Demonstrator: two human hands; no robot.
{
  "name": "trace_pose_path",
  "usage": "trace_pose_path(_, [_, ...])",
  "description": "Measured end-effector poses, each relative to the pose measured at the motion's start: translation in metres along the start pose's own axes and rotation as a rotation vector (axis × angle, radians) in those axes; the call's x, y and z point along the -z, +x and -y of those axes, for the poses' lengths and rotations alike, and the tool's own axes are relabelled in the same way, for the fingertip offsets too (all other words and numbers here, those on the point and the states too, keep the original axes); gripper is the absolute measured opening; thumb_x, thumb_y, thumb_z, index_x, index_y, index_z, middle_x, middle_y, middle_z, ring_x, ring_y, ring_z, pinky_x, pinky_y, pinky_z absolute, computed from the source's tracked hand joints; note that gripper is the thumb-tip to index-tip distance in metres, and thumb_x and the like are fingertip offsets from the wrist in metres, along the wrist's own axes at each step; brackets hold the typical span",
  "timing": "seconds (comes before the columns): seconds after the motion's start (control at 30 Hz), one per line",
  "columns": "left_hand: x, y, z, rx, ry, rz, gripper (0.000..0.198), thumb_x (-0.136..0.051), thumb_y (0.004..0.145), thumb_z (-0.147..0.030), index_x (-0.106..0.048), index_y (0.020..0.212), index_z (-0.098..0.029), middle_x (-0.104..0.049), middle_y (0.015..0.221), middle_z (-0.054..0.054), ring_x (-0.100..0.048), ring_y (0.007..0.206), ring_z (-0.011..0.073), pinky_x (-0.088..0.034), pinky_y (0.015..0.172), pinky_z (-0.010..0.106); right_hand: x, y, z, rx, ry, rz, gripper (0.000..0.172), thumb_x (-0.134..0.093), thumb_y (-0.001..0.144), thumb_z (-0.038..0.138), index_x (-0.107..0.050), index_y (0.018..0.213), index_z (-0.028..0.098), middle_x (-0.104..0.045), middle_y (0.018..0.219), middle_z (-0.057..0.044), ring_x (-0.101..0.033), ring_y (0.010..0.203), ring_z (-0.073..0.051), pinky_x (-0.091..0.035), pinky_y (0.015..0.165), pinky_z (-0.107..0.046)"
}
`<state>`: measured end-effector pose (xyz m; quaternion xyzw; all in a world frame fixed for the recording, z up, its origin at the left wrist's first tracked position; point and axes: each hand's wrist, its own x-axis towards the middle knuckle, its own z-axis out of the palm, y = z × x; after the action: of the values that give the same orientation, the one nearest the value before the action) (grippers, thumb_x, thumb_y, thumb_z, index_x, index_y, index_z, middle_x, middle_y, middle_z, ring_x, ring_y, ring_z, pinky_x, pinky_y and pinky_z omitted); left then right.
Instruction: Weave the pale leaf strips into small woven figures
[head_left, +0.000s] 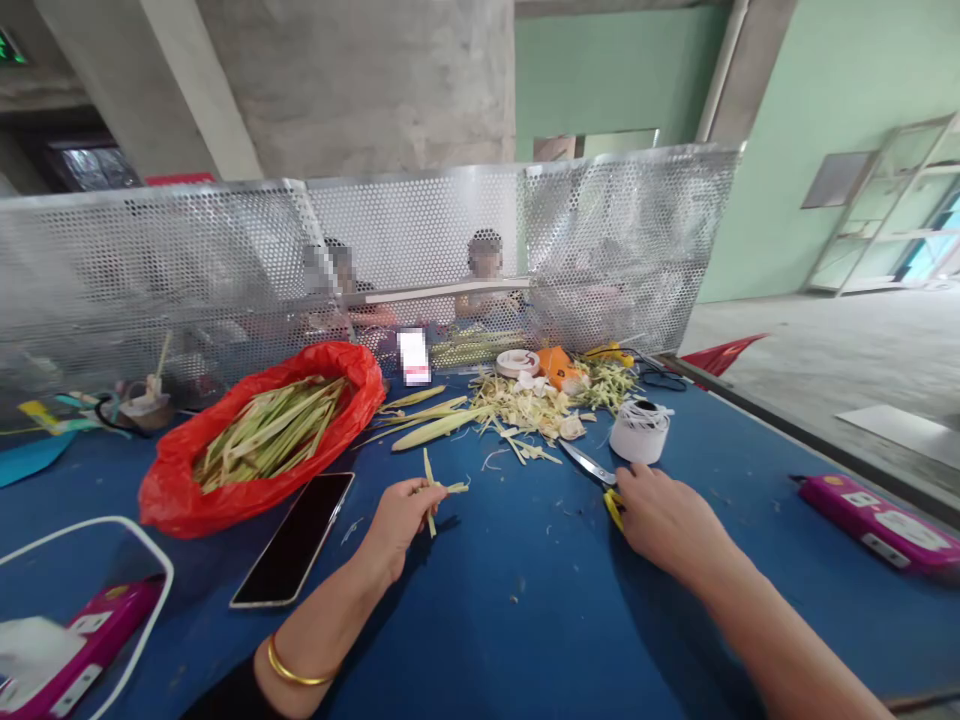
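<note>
My left hand (pixel 403 520) pinches a small cross of pale green-yellow leaf strips (pixel 429 468), held just above the blue table (pixel 517 620). Scissors (pixel 589 465) with yellow handles lie under my right hand (pixel 667 515), whose fingers are closed at the handles, with the blades pointing away to the upper left. Just beyond those fingers stands a white spool of string (pixel 640 432). A red plastic bag (pixel 169 490) full of long dried leaf strips (pixel 274 435) sits open on the left. Several loose leaves (pixel 439 428) lie past my left hand.
A heap of leaf cuttings (pixel 536 405) lies at the back, with a tape roll (pixel 517 362) by it. A black-screened phone (pixel 296 545) rests near my left forearm. Purple power strips (pixel 877 520) lie at both sides. Behind a perforated metal screen (pixel 420 220) sit two people.
</note>
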<state>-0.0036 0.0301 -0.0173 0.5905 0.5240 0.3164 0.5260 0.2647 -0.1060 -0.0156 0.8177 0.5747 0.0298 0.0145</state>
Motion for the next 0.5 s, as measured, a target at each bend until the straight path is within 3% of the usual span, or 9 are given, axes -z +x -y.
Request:
trace_pose_path(0.13, [-0.004, 0.001, -0.003, -0.004, -0.012, -0.011, 0.025, -0.067, 0.061, -0.033, -0.051, 0.050, -0.017, -0.044, 0.048, -0.005, -0.033, 0.045, 0.0078, -0.024, 0.047, 0.023, -0.014, -0.005, -0.021, 0.014, 0.033, 0.059, 0.046, -0.045, 0.075, 0.001, -0.056, 0.119, 0.007, -0.063, 0.101, -0.020, -0.063, 0.091, -0.032, -0.039, 0.069, -0.034])
trace_pose_path(0.33, [-0.008, 0.013, -0.013, -0.015, -0.022, -0.036, 0.023, -0.066, 0.063, -0.031, -0.054, 0.049, -0.016, -0.047, 0.048, -0.003, -0.035, 0.045, 0.0080, -0.025, 0.045, 0.023, -0.015, 0.003, -0.032, -0.009, 0.236, 0.029, 0.061, -0.045, 0.071, 0.001, -0.045, 0.132, 0.008, -0.067, 0.102, -0.018, -0.064, 0.091, -0.028, -0.039, 0.070, -0.032])
trace_pose_path(0.4, [-0.009, 0.022, -0.019, -0.015, -0.014, -0.071, 0.021, -0.065, 0.065, -0.028, -0.055, 0.050, -0.016, -0.047, 0.048, -0.003, -0.037, 0.045, 0.0081, -0.026, 0.044, 0.022, -0.013, 0.002, -0.031, -0.017, 0.493, -0.004, 0.064, -0.050, 0.071, 0.006, -0.044, 0.134, 0.015, -0.068, 0.097, -0.011, -0.064, 0.085, -0.024, -0.041, 0.067, -0.030])
trace_pose_path(0.5, [-0.019, 0.042, -0.029, 0.006, 0.011, -0.110, 0.024, -0.066, 0.070, -0.023, -0.054, 0.050, -0.016, -0.046, 0.048, -0.003, -0.038, 0.045, 0.0084, -0.026, 0.042, 0.023, -0.003, 0.003, -0.015, -0.022, 1.244, 0.062, 0.056, -0.058, 0.067, 0.017, -0.051, 0.122, 0.022, -0.061, 0.071, 0.001, -0.055, 0.056, -0.015, -0.038, 0.050, -0.025])
